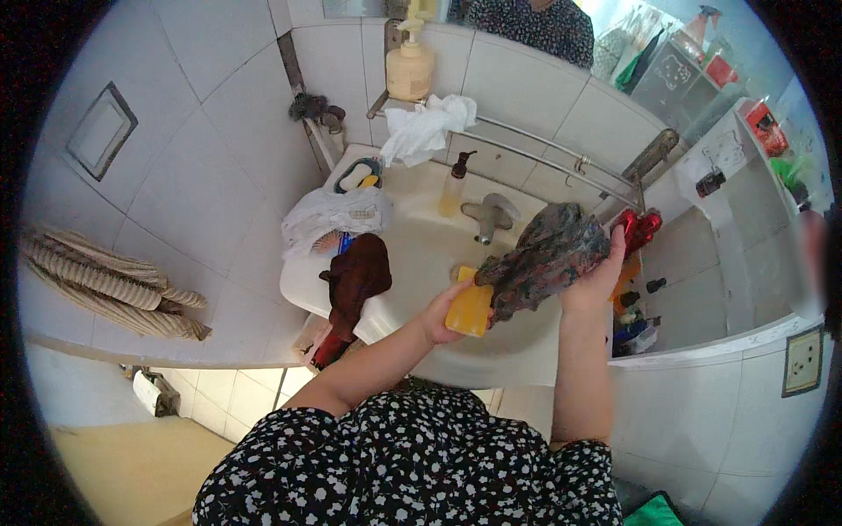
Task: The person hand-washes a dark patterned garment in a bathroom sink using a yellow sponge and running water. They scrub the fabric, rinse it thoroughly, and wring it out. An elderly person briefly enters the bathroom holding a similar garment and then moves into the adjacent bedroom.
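Observation:
Over the white washbasin (412, 254), my left hand (440, 314) is closed around a yellow soap bar (470, 309). My right hand (596, 282) grips a dark grey, bunched-up cloth (554, 250), which looks wet. The cloth's lower left end hangs right beside the soap bar; whether they touch, I cannot tell. Most of the right fingers are hidden behind the cloth. Just beyond stands the metal tap (489, 215), with a pump bottle (453, 186) of pale yellow liquid to its left.
A dark brown cloth (360, 272) and a white cloth (329, 223) lie on the basin's left rim, near a soap dish (358, 175). A white towel (425, 127) hangs on the metal rail (561, 158). An open mirrored cabinet (702, 289) stands at the right.

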A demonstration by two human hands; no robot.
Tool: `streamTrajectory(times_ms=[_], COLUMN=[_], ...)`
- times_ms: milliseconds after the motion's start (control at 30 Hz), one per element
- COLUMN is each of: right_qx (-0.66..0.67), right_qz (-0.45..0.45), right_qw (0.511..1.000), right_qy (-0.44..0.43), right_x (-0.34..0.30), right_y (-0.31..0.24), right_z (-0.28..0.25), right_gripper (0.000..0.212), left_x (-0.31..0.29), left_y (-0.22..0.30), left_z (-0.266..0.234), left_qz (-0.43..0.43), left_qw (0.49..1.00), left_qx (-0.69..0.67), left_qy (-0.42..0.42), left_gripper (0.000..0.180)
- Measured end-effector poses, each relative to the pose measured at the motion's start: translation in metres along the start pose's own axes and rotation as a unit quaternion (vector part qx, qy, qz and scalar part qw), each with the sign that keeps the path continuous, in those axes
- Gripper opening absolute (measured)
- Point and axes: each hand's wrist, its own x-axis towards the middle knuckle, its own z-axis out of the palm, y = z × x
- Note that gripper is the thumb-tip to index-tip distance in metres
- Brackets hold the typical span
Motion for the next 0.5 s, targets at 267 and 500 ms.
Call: streamTrajectory(times_ms=[267,500], right_qx=[-0.010,0.028], right_qz=[0.099,0.110], right_qw=[0.995,0.992], right_qy=[-0.022,-0.051], right_x=[-0.007,-0.003], right_y=[0.014,0.012], right_z=[-0.011,-0.015], right_gripper=[0.042,0.043], left_x=[-0.005,-0.014], left_y=[0.019,0.031], left_z=[0.006,0.000], left_qz=[0.055,0.072], left_qw=[0.998,0.997], left_qx=[0.021,0.003], left_qy=[0.030,-0.035], left_gripper=[0.043,0.044])
